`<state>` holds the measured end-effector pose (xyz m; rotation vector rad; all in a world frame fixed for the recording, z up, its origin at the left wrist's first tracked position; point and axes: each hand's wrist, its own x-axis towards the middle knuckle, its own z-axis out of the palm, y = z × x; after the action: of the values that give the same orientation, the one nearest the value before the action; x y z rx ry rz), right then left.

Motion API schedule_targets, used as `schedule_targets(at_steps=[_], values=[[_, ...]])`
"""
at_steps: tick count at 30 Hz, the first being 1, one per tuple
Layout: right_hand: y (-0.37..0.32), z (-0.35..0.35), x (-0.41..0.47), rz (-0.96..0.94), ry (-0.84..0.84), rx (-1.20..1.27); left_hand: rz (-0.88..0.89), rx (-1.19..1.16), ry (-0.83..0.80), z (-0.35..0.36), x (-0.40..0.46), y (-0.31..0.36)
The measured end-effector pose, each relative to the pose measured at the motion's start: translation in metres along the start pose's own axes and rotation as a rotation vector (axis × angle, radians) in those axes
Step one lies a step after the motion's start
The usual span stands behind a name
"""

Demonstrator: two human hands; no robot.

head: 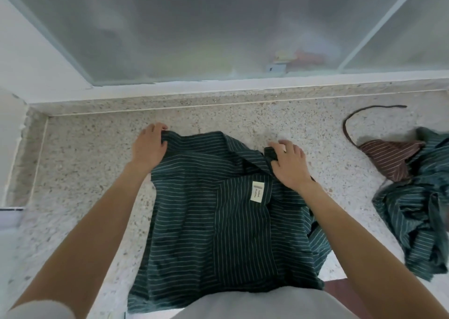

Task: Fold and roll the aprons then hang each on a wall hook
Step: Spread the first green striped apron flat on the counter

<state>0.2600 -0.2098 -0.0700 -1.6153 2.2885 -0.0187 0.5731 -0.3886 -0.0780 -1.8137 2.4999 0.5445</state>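
Note:
A dark green apron (194,211) with thin white stripes lies partly folded on the speckled stone counter (85,153) in front of me. A cream label (257,192) shows on its folded panel. My left hand (149,146) pinches the apron's far left corner. My right hand (289,163) grips the bunched cloth at the far right corner. The apron's near edge hangs over the counter's front.
A second green striped apron (418,211) lies crumpled at the right, with a brown striped apron (391,158) tucked against it and a dark strap (349,122) curling toward the window. A frosted window (194,27) runs behind the counter. A white wall (29,58) closes the left side.

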Motion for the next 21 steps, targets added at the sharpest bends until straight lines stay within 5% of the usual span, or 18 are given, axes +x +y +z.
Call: schedule_targets(at_steps=[4, 9, 15, 21], values=[[-0.027, -0.001, 0.020, -0.148, 0.032, 0.054, 0.051, 0.096, -0.021, 0.019, 0.006, -0.004], [-0.049, -0.001, 0.048, -0.162, -0.334, -0.211, 0.035, 0.172, -0.039, 0.027, 0.023, -0.002], [-0.040, -0.037, 0.102, -0.184, 0.080, -0.191, -0.022, 0.143, 0.169, 0.011, 0.051, -0.028], [-0.037, -0.035, 0.170, -0.184, 0.034, -0.370, -0.130, 0.130, 0.252, 0.006, 0.064, -0.046]])
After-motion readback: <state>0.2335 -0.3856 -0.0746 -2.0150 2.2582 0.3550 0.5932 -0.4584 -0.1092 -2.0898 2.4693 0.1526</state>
